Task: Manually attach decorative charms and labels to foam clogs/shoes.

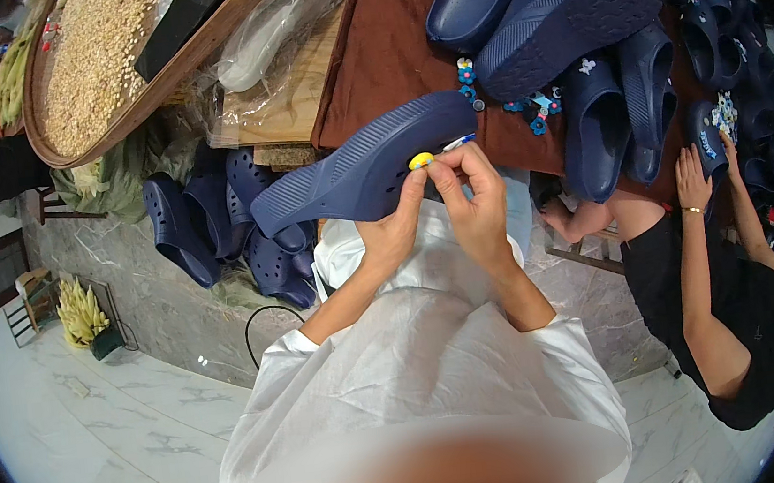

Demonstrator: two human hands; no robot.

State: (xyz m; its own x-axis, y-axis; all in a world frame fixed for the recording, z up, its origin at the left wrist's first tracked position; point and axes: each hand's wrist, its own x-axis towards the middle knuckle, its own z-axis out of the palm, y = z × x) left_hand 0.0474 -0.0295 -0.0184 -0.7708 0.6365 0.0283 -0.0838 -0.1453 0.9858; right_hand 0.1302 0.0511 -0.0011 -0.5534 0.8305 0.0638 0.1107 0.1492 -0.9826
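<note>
A navy blue foam clog (pixel 355 162) is held up in front of me, tilted on its side with the ridged sole edge up. My left hand (pixel 391 236) grips it from below, thumb against the upper. My right hand (pixel 475 199) pinches a small yellow shoe charm (pixel 420 160) at the holes of the clog. Both thumbs meet at this charm; whether it sits fully in a hole I cannot tell. Beside it, a white and blue charm (pixel 459 142) shows on the clog, partly behind my right fingers.
Several navy clogs (pixel 597 130) lie on the brown cloth (pixel 385 44), near loose blue flower charms (pixel 539 112). More clogs (pixel 183 230) are at the left. A wicker tray (pixel 90 158) holds pale kernels. At right, a co-worker's hands (pixel 694 179) handle another clog (pixel 706 137).
</note>
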